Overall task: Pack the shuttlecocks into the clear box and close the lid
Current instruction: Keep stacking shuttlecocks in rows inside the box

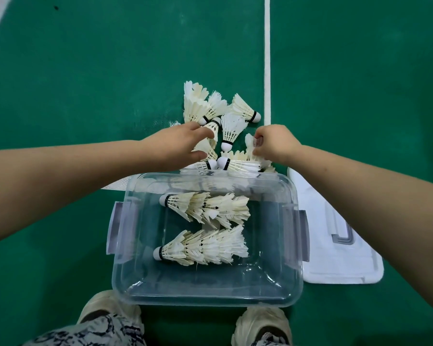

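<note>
On the green court floor (98, 71), just beyond the far wall of the clear box (205, 301): pile of shuttlecocks (231, 126), lying at mixed angles, several touching.

Box state: lid off. Two nested stacks inside, both on their sides with corks to the left; far stack (205, 208), near stack (203, 248). Room left along the near end. Lid (335, 258) lies flat on the floor, just beside the right wall of the box.

Left hand (178, 143): reaching into the pile, thumb and fingers curled round one shuttlecock (208, 146) by its skirt.
Right hand (276, 143): fingers bunched tight, pinching the feather tips of a second shuttlecock (249, 142) at the right edge of the pile.

Step, as judged: gathering loose birds for a third stack; packing roughly midway, lid not yet on.

Handling notes (judgement): very light, no grip force needed. Feather skirts are brittle and frayed, so they will crush or split if squeezed. Cork ends are firm, so the better hold is the cork or the banded neck, not the feather tips. Nest cork-into-skirt, aligned straight; forcing at an angle bends the quills. Stacks roll easily, so lay them down against the wall.
</note>
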`<state>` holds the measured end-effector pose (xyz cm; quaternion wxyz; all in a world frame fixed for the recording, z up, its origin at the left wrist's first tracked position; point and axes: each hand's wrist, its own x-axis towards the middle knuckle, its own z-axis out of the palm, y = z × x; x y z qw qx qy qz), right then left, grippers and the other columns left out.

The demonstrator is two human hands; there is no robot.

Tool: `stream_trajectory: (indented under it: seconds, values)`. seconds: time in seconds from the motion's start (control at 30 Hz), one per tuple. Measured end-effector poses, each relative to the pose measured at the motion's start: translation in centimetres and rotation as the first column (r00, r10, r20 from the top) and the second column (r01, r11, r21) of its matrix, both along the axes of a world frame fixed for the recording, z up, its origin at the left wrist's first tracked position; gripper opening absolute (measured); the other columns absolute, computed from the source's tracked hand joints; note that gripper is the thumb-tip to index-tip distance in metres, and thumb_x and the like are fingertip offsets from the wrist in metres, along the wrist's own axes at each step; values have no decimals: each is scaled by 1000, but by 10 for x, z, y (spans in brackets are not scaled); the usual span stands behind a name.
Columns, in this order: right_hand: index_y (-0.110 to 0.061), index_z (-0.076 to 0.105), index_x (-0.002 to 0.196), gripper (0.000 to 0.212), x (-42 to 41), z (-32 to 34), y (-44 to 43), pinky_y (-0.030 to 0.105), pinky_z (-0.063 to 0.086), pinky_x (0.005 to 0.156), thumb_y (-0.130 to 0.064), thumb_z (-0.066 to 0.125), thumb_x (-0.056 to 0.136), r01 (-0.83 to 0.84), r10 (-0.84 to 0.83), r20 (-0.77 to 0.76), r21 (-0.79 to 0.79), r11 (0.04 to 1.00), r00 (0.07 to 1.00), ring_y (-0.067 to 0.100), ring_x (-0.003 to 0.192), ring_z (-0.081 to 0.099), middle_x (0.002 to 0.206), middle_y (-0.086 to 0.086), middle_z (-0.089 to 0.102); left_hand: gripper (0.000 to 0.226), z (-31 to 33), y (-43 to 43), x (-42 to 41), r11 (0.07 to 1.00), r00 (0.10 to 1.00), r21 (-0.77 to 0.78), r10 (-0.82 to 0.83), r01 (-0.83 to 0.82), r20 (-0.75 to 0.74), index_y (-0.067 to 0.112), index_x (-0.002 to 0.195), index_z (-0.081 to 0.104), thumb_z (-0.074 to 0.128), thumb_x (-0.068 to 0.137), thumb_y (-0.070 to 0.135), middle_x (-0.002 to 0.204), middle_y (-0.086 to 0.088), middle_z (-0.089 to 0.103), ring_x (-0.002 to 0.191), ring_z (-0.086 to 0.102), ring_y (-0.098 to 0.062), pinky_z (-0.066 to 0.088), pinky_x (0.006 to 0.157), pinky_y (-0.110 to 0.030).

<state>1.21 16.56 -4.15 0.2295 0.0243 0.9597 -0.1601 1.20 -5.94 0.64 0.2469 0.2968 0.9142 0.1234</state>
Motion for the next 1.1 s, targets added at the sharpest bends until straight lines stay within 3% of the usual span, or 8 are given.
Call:
stream_trajectory:
  seconds: [0.1, 0.23, 0.43, 0.57, 0.67, 0.77, 0.97, 1.1]
  values:
    - [0, 63, 92, 13, 1, 7, 2, 30, 44, 72, -6, 63, 81, 11, -12, -45, -24, 1000, 999, 31, 93, 59, 92, 14, 66, 45, 2, 1, 1, 1000, 1000, -3, -3, 3, -10, 20, 134, 37, 49, 93, 32, 135, -7, 43, 113, 49, -26, 40, 90, -33]
    - [-2, 63, 93, 13, 2, 21, 6, 23, 34, 66, -6, 61, 80, 39, -49, -139, -75, 996, 989, 23, 85, 55, 89, 9, 65, 46, 10, 2, 3, 1000, 1000, 8, 3, -3, -24, 21, 135, 36, 49, 93, 32, 134, -7, 44, 116, 50, -26, 43, 95, -38]
    - [-2, 62, 101, 19, 9, 61, 3, 24, 38, 75, -9, 63, 83, 45, -86, -317, -134, 990, 945, 24, 91, 57, 100, 13, 67, 44, 27, 5, 11, 998, 996, 65, 21, -16, -84, 21, 135, 37, 48, 93, 30, 132, -7, 44, 112, 51, -25, 42, 91, -35]
    - [-4, 62, 100, 19, 19, 96, -3, 18, 28, 68, -13, 65, 83, 2, -65, -451, -139, 990, 890, 19, 88, 53, 101, 10, 65, 45, 43, 5, 18, 991, 991, 134, 48, -31, -127, 21, 135, 37, 49, 93, 28, 133, -8, 43, 114, 50, -26, 42, 93, -36]
    - [-4, 62, 96, 18, 29, 122, -5, 12, 29, 59, -14, 67, 82, -21, -71, -499, -178, 984, 864, 13, 80, 47, 89, 3, 58, 50, 54, 5, 25, 980, 984, 195, 81, -48, -162, 21, 138, 33, 51, 92, 26, 131, -9, 44, 112, 51, -26, 42, 92, -34]
    - [-8, 63, 92, 15, 52, 143, -14, -1, 31, 57, -14, 69, 80, -74, -31, -487, -194, 978, 873, 11, 75, 48, 82, -4, 55, 56, 67, 4, 41, 961, 972, 272, 112, -54, -205, 23, 140, 28, 53, 90, 26, 128, -9, 45, 107, 50, -25, 41, 89, -34]
    - [-10, 64, 91, 13, 95, 146, -37, 18, 38, 65, -10, 69, 78, -256, 187, -315, -193, 947, 930, 15, 79, 58, 83, -2, 58, 56, 74, 0, 70, 942, 951, 332, 50, 57, -305, 19, 132, 42, 65, 82, 29, 126, -10, 44, 98, 44, -18, 37, 86, -28]
    - [-11, 65, 93, 13, 111, 138, -49, 24, 40, 72, -10, 67, 80, -381, 333, -250, -177, 908, 909, 15, 81, 59, 87, -1, 60, 30, 63, -5, 81, 951, 919, 233, -103, 203, -381, 12, 102, 64, 68, 80, 33, 104, -10, 58, 95, 49, -28, 40, 87, -35]
